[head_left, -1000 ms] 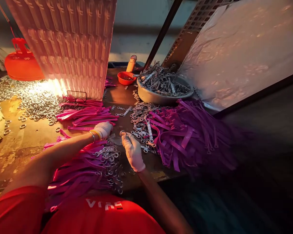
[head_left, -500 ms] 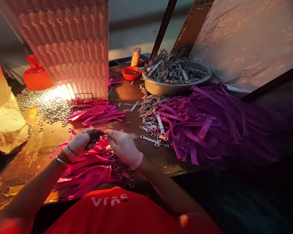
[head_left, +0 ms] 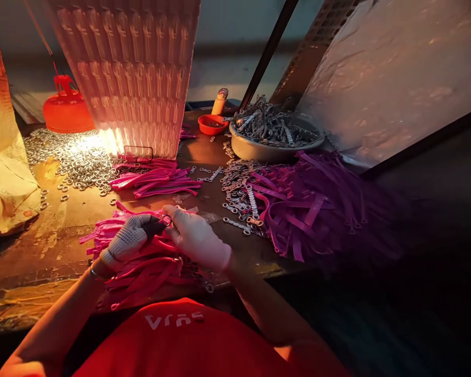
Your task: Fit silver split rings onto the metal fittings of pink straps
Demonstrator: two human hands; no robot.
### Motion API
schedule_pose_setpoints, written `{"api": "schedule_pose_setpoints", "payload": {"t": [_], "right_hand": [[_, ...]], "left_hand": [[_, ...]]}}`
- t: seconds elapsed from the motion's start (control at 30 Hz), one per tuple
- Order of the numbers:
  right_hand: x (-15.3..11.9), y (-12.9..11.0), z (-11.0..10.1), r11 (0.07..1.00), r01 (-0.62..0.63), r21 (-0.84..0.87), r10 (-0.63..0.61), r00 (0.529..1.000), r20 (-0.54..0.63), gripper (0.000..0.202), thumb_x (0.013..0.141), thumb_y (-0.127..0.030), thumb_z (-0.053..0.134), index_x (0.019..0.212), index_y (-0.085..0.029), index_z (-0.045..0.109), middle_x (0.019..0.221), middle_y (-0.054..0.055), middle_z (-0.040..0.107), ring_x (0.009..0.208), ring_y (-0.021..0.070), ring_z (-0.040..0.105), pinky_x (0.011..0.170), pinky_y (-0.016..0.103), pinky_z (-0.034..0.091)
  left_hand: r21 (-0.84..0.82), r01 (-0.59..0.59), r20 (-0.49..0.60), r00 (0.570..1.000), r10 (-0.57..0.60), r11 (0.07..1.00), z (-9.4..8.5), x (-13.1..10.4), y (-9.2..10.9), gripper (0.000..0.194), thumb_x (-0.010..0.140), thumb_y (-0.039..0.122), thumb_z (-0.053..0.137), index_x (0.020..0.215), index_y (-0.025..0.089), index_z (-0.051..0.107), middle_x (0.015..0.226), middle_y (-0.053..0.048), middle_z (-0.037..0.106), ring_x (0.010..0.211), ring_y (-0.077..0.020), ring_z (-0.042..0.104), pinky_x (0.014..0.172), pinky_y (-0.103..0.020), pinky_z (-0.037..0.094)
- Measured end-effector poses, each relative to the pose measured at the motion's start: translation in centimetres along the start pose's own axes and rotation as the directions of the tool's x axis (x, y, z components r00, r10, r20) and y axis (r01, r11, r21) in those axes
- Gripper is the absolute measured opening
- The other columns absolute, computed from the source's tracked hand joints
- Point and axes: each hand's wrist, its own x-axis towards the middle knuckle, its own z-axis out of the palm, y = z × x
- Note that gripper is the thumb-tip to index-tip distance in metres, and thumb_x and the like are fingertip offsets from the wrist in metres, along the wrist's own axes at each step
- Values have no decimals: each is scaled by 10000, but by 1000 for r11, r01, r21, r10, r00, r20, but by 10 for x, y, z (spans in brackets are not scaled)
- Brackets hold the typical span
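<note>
My left hand point(head_left: 131, 238), in a dotted work glove with dark fingertips, is closed just above a heap of pink straps point(head_left: 145, 275). Against it, my right hand point(head_left: 198, 238) in a plain white glove pinches with thumb and forefinger. Fingertips of both hands meet at one small spot; whatever is between them is hidden by the fingers. Pink strap ends point(head_left: 102, 230) spread out to the left of and below my hands. A few metal rings point(head_left: 209, 288) lie at the heap's right edge.
Behind lie more pink straps point(head_left: 157, 183), loose metal rings point(head_left: 78, 162), and a red lamp point(head_left: 68, 112) beside a ribbed translucent panel point(head_left: 133, 78). Rightward are purple straps point(head_left: 310, 209), metal chain links point(head_left: 235, 183), a heaped grey basin point(head_left: 259, 152) and a small red bowl point(head_left: 212, 124).
The camera view has shifted and tilted a little. My hands stay together over the pink straps, and the right hand's fingers have curled further over the left fingertips.
</note>
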Motion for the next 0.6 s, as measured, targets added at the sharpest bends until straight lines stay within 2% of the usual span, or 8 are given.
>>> {"api": "schedule_pose_setpoints", "payload": {"t": [0.07,0.13,0.23,0.37,0.43,0.5,0.57,0.6], "right_hand": [[2,0,-6,1000,-28,-11,29,993,113,505,955,-361,611,1399,-151,494,1079,110,741,981,244,687,778,293,449],[3,1,-6,997,-45,-66,56,982,180,407,966,-386,590,1297,-150,571,1002,112,752,932,252,702,744,294,447],[3,4,5,988,21,-150,10,979,205,312,987,-350,531,1172,-113,615,931,142,748,874,266,709,710,304,441],[4,5,17,962,123,-245,-61,967,247,347,1011,-344,451,1138,-59,601,858,184,728,786,283,704,645,315,425],[7,3,16,957,151,-249,-89,966,245,419,1026,-433,425,1140,-68,598,861,181,725,778,282,700,632,314,419],[10,1,10,956,149,-254,-92,970,223,483,1026,-509,410,1153,-79,591,870,172,724,777,273,693,642,311,415],[12,4,3,959,97,-266,-51,983,176,503,1026,-535,404,1155,-87,591,873,163,719,790,259,684,669,310,413],[13,9,0,963,73,-258,-34,988,154,500,1026,-543,404,1142,-98,601,877,153,717,810,252,680,692,309,413]], "left_hand": [[-16,2,-31,1000,-3,1000,1,-3,-2,358,899,458,617,763,133,675,534,24,516,457,-77,381,448,-210,286],[4,-4,-33,999,5,1000,3,-5,-4,360,887,464,629,764,130,682,556,16,539,479,-81,406,458,-207,296],[25,-7,-17,1000,7,1000,6,-5,-8,329,864,436,643,736,135,676,557,18,539,495,-86,409,472,-205,311],[121,-48,18,999,47,992,2,2,-5,270,853,372,625,743,141,709,633,-11,623,546,-107,473,521,-210,365],[216,-89,64,995,77,972,-10,6,3,228,830,347,647,776,149,746,696,-33,678,594,-130,527,549,-217,393],[323,-131,105,989,103,937,-32,9,14,159,795,293,676,801,165,771,719,-41,706,613,-148,560,560,-222,408],[446,-145,61,989,131,883,-59,9,22,106,758,221,689,793,181,781,710,-42,715,609,-164,577,549,-225,410],[501,-123,-12,989,149,857,-72,9,24,88,737,195,703,773,187,783,698,-42,715,612,-174,582,536,-224,407]]}}
